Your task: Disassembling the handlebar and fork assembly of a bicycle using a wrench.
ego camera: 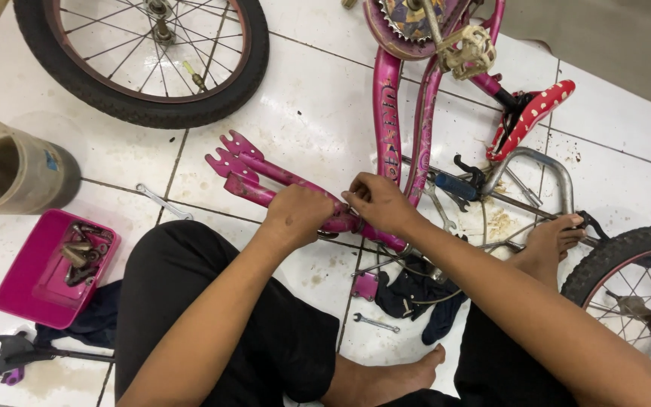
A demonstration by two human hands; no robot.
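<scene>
Pink bike frame [386, 113], flat on floor

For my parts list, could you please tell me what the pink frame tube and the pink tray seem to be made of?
The frame tube in both hands looks like painted metal: glossy pink with scuffed, worn patches. The tray looks like moulded plastic: even matte pink with rounded edges, though that is only a guess.

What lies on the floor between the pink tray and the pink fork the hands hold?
A silver wrench lies on the white tiles, seen in the head view.
</scene>
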